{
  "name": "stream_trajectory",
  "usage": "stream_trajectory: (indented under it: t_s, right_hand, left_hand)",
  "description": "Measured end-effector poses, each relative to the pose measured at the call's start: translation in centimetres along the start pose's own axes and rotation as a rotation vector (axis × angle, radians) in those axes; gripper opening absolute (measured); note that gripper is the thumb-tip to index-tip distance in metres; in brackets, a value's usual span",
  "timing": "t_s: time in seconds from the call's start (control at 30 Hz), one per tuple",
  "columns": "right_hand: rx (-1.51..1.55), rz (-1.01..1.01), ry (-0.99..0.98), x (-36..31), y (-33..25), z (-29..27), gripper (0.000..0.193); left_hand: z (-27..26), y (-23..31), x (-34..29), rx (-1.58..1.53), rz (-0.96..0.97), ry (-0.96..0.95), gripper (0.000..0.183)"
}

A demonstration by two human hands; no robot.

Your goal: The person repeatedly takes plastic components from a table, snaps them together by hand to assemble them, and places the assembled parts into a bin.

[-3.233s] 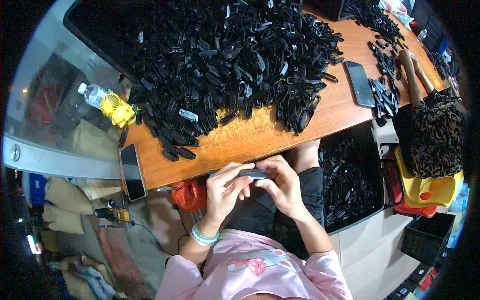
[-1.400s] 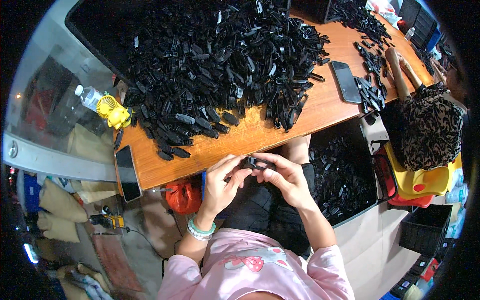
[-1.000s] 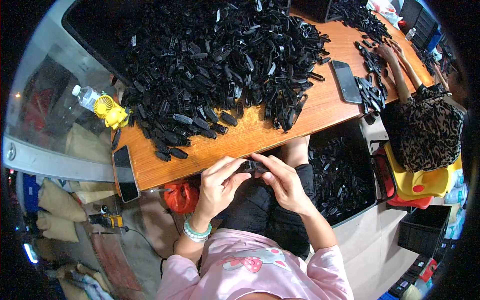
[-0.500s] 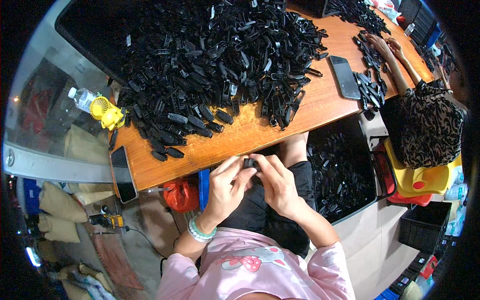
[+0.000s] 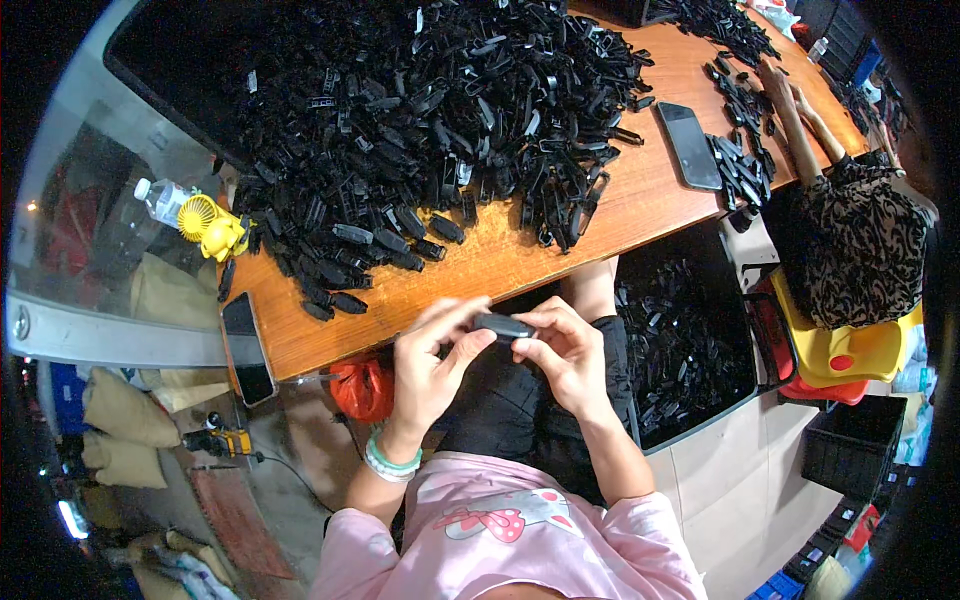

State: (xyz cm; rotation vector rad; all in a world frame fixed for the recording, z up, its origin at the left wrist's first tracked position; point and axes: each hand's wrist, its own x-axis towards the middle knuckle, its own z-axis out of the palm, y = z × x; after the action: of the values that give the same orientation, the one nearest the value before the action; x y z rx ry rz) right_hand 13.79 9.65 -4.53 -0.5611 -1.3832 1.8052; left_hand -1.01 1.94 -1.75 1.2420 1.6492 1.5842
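Note:
Over my lap, just off the table's near edge, my right hand (image 5: 568, 352) pinches a long black plastic part (image 5: 503, 325) by its right end, between thumb and fingers. The part looks like a clip or buckle with a smooth rounded top. My left hand (image 5: 432, 355) is at the part's other end, thumb under it and fingers above. Those left fingers are blurred by motion. Beyond my hands, a large heap of similar black parts (image 5: 400, 140) covers much of the wooden table (image 5: 490, 240).
Phones lie at the table's left corner (image 5: 247, 348) and farther right (image 5: 688, 145). A yellow fan (image 5: 212, 228) stands beside a clear bottle (image 5: 163, 200). Right of my legs is a black bin (image 5: 690, 380) of parts. Another person's hands (image 5: 785, 95) work at the far right, near a yellow chair (image 5: 850, 350).
My hands have moved slightly apart, and the black part, mostly covered by my fingers before, now shows lengthwise between them. The other person's hands have shifted a little at the far table end.

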Motion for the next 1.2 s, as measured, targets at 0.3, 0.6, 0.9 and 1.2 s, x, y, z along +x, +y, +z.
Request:
stream_trajectory:
  t_s: [0.3,0.6,0.9,1.2]
  right_hand:
    - [-0.376,-0.011,-0.035,-0.6,4.1,-0.4,0.022]
    - [-0.350,0.085,-0.029,-1.2,4.4,-1.6,0.015]
    - [-0.432,-0.010,0.136,1.6,1.6,-4.2,0.010]
    - [-0.847,-0.416,0.553,12.1,-0.5,-13.2,0.024]
  left_hand:
    - [0.9,11.0,-3.2,-1.404,0.298,-0.541,0.041]
    - [3.4,12.9,-3.3,-1.685,0.466,-0.361,0.041]
    - [1.6,12.2,-2.6,-1.522,0.306,-0.696,0.041]
    - [1.1,9.9,-0.2,-1.479,0.403,-0.795,0.049]
